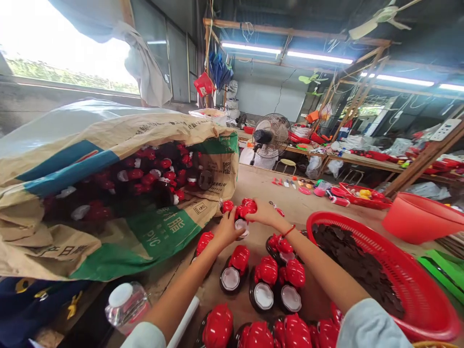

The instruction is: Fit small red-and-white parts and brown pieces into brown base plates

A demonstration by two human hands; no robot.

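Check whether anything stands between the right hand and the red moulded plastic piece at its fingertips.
Nothing visible does: the right hand touches the red moulded plastic piece directly, with no other object between them. The left hand is close beside the piece.

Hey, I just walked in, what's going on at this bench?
A person at a bench has their left hand and right hand on a glossy red moulded plastic piece. Similar red pieces lie in rows below the hands, and more fill an open woven sack on the left. A red basket holds flat dark pieces.
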